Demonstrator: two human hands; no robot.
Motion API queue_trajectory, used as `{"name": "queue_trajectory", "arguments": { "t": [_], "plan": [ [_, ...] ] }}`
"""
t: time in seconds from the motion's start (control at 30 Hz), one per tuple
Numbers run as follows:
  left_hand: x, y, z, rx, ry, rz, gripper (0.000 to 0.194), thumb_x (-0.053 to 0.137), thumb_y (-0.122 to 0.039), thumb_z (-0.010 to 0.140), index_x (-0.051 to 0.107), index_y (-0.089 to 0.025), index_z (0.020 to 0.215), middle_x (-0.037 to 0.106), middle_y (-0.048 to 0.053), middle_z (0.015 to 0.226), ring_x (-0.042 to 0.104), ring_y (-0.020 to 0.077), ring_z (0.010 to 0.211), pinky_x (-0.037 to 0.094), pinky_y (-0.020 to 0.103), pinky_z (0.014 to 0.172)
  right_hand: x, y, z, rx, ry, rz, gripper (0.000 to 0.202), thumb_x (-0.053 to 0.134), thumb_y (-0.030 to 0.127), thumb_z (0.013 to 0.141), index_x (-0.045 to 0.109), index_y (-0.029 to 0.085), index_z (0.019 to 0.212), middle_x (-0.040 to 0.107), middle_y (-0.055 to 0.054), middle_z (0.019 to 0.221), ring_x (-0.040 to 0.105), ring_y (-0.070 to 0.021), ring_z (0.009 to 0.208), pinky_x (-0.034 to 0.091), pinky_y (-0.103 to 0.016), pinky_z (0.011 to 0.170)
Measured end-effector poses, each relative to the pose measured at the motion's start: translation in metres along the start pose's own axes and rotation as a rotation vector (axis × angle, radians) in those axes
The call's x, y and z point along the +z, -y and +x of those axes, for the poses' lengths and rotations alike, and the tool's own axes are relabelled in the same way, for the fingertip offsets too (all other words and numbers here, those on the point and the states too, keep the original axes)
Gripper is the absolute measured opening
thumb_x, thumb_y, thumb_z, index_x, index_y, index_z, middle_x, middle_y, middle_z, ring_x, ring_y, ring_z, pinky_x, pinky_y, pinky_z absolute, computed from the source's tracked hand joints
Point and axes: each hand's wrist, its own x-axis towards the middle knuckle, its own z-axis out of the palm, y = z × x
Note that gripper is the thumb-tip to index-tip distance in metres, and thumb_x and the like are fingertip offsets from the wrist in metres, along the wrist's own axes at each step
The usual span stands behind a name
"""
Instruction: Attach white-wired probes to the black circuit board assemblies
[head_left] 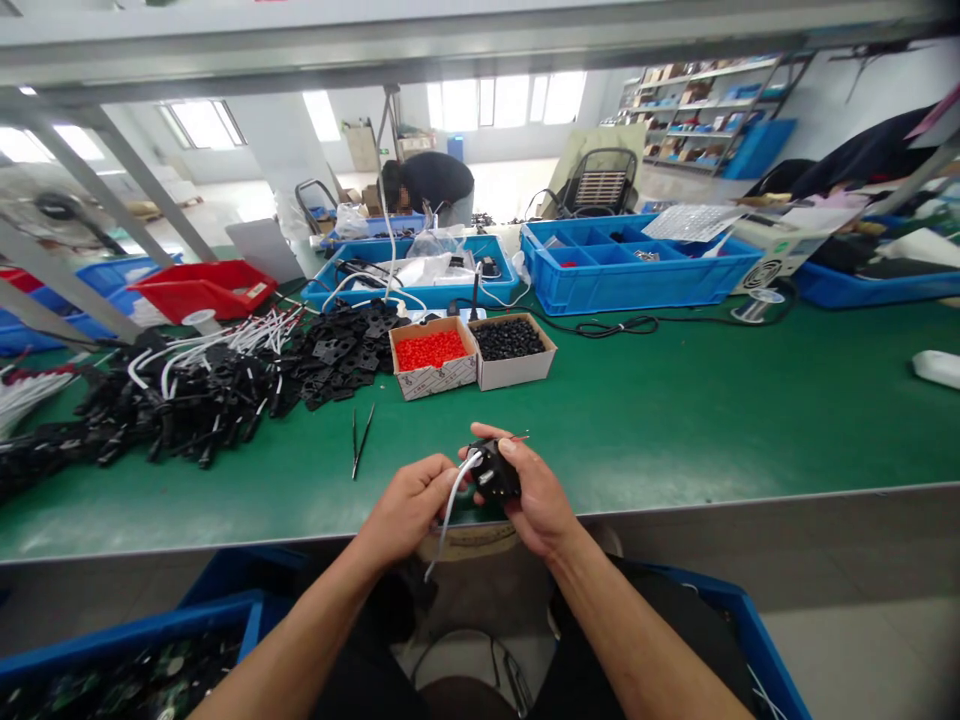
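My right hand (541, 495) is closed around a black plastic housing (496, 478), with the thumb on its top edge. A white cable (448, 520) comes out of the housing's left side and droops below the table edge. Closed at the cable beside the housing is my left hand (411, 505), its thumb and forefinger pinched; the exact grip is partly hidden. Thin red wires (519, 437) stick out past my right thumb. Tweezers (361, 445) lie on the green table (697, 420) to the left, nearest my left hand.
Behind my hands stand a box of red caps (431, 352) and a box of black caps (511, 340). Black parts with white cables (202, 380) are heaped left. Blue bins (637, 285) line the back. A solder spool (759, 306) stands right. A person (431, 185) bends over beyond.
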Motion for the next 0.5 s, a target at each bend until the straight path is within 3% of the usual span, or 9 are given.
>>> {"name": "queue_trajectory", "arguments": {
  "t": [0.1,0.27,0.5],
  "plan": [
    [0.009,0.0,-0.001,-0.035,-0.018,-0.128,0.048,0.051,-0.058,0.089,0.057,-0.011,0.079,0.048,-0.002,0.057,0.039,0.0057,0.047,0.029,0.017,0.045,0.001,-0.004,0.001,-0.054,-0.029,0.021,0.071,0.06,0.062,0.086,0.047,0.012,0.134,0.055,-0.015,0.115,0.059,-0.0124,0.081,0.052,-0.019,0.06],
    [0.02,0.003,-0.004,-0.069,-0.043,-0.263,0.046,0.055,-0.057,0.087,0.055,-0.011,0.081,0.05,-0.002,0.055,0.04,0.0047,0.042,0.029,0.016,0.042,0.003,-0.008,0.001,-0.111,-0.045,0.065,0.074,0.062,0.066,0.084,0.048,0.012,0.132,0.055,-0.015,0.117,0.061,-0.0134,0.09,0.053,-0.02,0.078],
    [0.03,0.011,-0.006,-0.066,-0.092,-0.392,0.045,0.056,-0.057,0.087,0.053,-0.012,0.082,0.05,-0.003,0.053,0.041,0.005,0.039,0.028,0.015,0.04,0.005,-0.013,0.002,-0.12,-0.024,0.091,0.07,0.059,0.064,0.088,0.047,0.015,0.136,0.053,-0.015,0.122,0.061,-0.0139,0.093,0.052,-0.021,0.081]
  ]
}}
